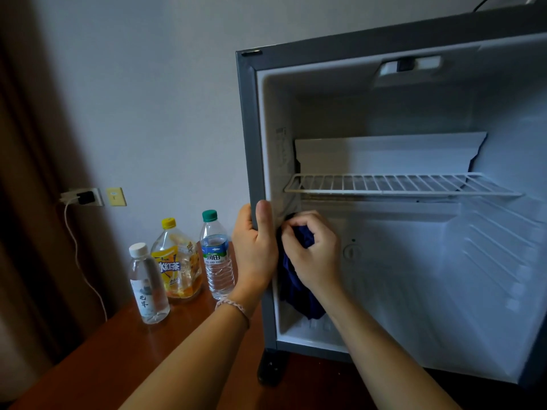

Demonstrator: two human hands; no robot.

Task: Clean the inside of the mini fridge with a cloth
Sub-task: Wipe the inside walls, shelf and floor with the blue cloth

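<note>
Head view: left hand (255, 244) gripped the front left edge of the mini fridge (251, 137), thumb up the frame, probably to steady the cabinet. Right hand (313, 255) clutched the bunched blue cloth (291, 279) against the inner left wall below the wire shelf (399, 184), likely mid-wipe. Three bottles (177, 261) stood on the table (118, 344) at 9 o'clock of the fridge, apparently emptied out for access.

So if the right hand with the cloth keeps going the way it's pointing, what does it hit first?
The right hand points left and up, bunching the cloth toward the fridge's left inner wall. It would probably meet that wall first, just below the wire shelf; depth is hard to judge.
</note>
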